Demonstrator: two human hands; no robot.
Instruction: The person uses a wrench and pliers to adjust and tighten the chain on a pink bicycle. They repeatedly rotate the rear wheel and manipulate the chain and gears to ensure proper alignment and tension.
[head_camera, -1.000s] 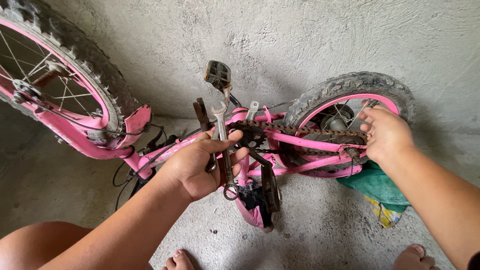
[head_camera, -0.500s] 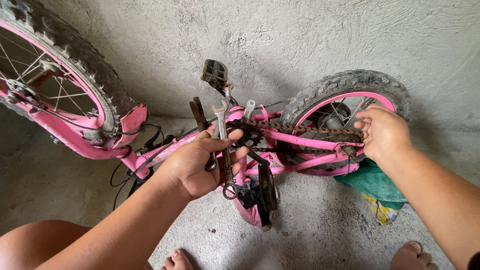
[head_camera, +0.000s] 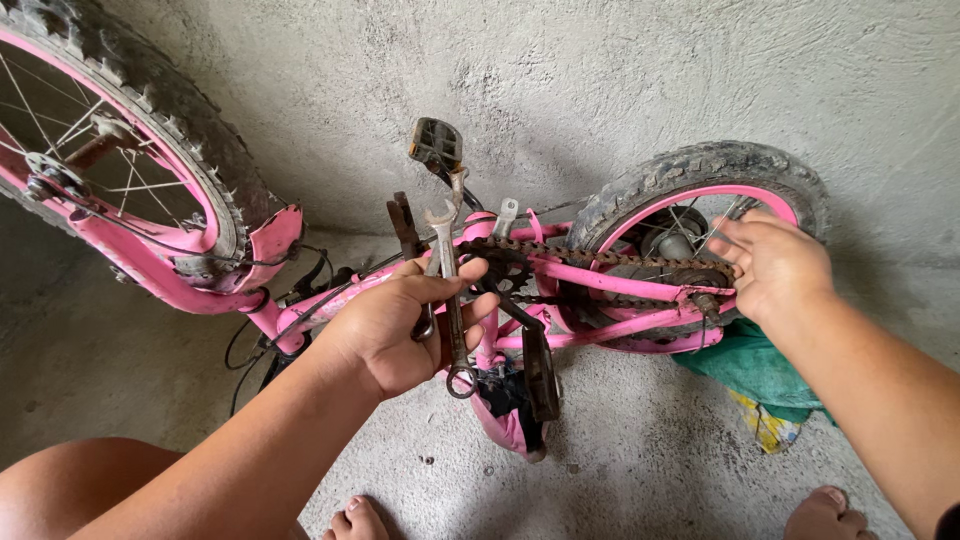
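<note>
Head view cuts off most of the front wheel at the upper left edge, and the upturned pink bicycle hides its saddle against the concrete floor while the green cloth lies partly under the rear wheel. The left hand has its fingers closed around two spanners held upright just in front of the chainring, while the right hand covers the rear axle, fingers curled on it, though whether they pinch anything I cannot tell. Bare floor lies open between the bicycle and the toes at the bottom edge.
</note>
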